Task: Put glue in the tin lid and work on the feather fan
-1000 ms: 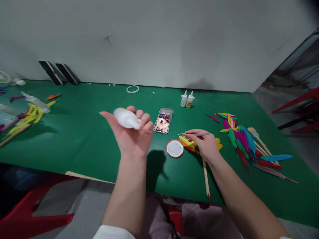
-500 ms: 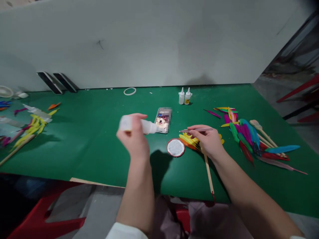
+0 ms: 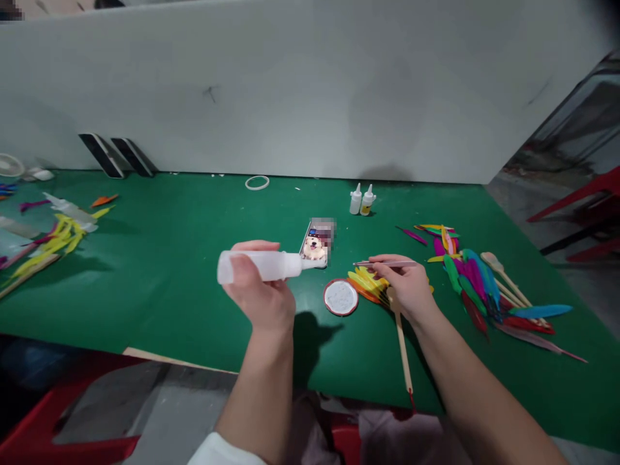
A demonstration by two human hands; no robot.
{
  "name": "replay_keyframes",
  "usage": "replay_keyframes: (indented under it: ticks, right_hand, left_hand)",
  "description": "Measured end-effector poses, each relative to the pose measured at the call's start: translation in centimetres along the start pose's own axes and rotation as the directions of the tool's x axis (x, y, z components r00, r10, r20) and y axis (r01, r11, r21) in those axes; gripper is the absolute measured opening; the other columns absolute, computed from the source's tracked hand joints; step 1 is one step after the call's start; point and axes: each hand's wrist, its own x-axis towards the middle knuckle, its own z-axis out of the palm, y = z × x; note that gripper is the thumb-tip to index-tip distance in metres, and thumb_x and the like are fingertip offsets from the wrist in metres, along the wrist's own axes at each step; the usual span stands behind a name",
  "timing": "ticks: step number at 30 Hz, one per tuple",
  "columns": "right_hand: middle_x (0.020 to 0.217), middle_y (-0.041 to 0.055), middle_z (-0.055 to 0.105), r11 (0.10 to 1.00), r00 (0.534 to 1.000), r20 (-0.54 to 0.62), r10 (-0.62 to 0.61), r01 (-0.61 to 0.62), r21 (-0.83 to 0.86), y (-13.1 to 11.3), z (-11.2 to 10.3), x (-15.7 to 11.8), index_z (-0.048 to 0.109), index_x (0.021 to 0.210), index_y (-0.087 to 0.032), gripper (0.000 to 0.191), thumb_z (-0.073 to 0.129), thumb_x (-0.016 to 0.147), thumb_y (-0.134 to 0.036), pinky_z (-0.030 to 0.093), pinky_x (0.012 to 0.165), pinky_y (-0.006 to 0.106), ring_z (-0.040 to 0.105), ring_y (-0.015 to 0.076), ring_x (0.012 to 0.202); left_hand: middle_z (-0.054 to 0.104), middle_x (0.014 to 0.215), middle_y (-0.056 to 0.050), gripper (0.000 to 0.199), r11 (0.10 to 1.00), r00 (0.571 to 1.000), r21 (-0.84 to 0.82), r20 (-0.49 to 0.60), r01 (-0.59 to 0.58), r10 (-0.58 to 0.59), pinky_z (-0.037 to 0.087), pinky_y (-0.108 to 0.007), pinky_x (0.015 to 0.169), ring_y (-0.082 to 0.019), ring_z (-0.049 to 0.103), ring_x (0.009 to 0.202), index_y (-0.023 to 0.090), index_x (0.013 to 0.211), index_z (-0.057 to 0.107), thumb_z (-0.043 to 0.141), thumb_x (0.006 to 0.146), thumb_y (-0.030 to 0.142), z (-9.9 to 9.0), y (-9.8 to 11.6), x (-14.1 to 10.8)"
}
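Note:
My left hand [image 3: 264, 300] is closed round a white squeeze bottle [image 3: 278, 265], which lies sideways in the air with its thin nozzle pointing right. In my right hand [image 3: 404, 281] are slim tweezers [image 3: 387, 263], their tips pointing left toward the nozzle, a gap apart from it. Under that hand lies a wooden stick [image 3: 402, 342] with a red cord at its near end and yellow and orange feathers [image 3: 365, 283] fanned at its head. Just left of the feathers sits a round white lid with a red rim [image 3: 341, 298]. Beyond it a phone [image 3: 316, 245] shows a dog picture.
Two small dropper bottles [image 3: 361, 201] stand near the white partition [image 3: 290, 97]. Colourful feathers [image 3: 472, 278] and wooden sticks [image 3: 513, 281] lie at right. More yellow feathers [image 3: 68, 236] are at left. A white ring [image 3: 257, 183] and two leaning phones [image 3: 116, 156] are at the back.
The squeeze bottle has turned level and now shows clearly instead of blurred. My right hand still holds the tweezers over the feathers. The view has shifted slightly.

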Motion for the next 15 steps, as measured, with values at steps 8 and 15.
replay_keyframes:
  ticks: [8,15]
  right_hand:
    - [0.073,0.0025,0.07,0.998,0.999,0.032,-0.013,0.011,0.062,-0.1,-0.2,-0.1,0.072,0.076,-0.021,0.015,0.074,0.065,-0.031,0.05,0.057,0.022,0.064,0.0129,0.066]
    - [0.07,0.0025,0.07,0.991,0.998,0.057,-0.008,0.001,0.13,0.0,0.0,-0.3,0.072,0.075,-0.02,0.013,0.074,0.066,-0.029,0.049,0.056,0.021,0.065,0.0132,0.066]
  left_hand:
    - [0.046,0.045,0.003,0.04,0.943,0.928,0.228,0.227,0.242,-0.294,0.025,-0.019,0.036,-0.005,0.037,0.038,0.014,0.061,0.059,0.061,0.071,0.052,0.2,-1.7,0.5]
    - [0.027,0.035,0.008,0.049,0.714,0.684,-0.059,0.353,0.697,-0.638,0.017,-0.017,0.029,-0.002,0.02,0.028,0.014,0.057,0.055,0.054,0.07,0.062,0.9,-2.0,0.3]
